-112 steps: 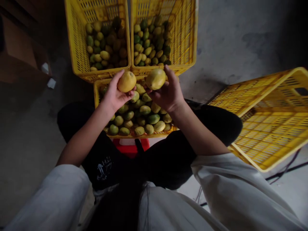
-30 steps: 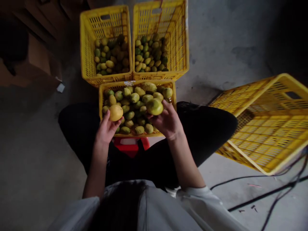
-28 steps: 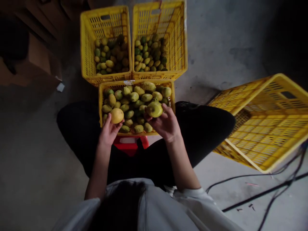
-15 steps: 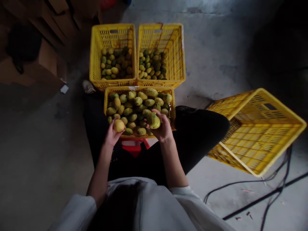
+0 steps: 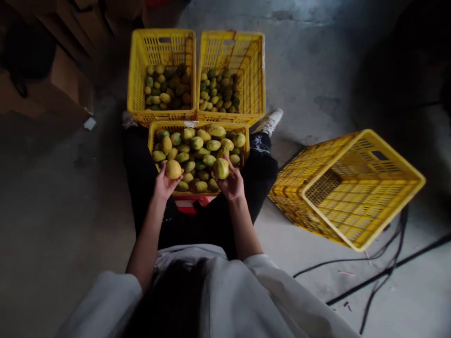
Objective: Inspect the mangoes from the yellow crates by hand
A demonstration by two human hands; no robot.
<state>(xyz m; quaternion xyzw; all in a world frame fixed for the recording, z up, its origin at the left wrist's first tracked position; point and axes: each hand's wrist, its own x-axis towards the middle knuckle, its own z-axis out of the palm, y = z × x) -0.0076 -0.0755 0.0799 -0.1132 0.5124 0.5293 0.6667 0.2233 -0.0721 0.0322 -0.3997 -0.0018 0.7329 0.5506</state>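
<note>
My left hand holds a round yellow fruit above the near left part of a yellow crate full of green-yellow fruits. Fingers of my right hand wrap round a larger yellow-green fruit over the crate's right part. The two held fruits are apart. Between my hands, several loose fruits show in the crate, which stands between my legs.
Behind stand two taller yellow crates, the left one and the right one, each partly filled with smaller fruits. A tilted yellow crate is at the right, near black cables. Cardboard boxes are at the far left.
My right leg has swung inward, uncovering a shoe and more of the tilted crate. My right hand has shifted slightly left and its fruit is turned differently. Both hands still hold their fruits.
</note>
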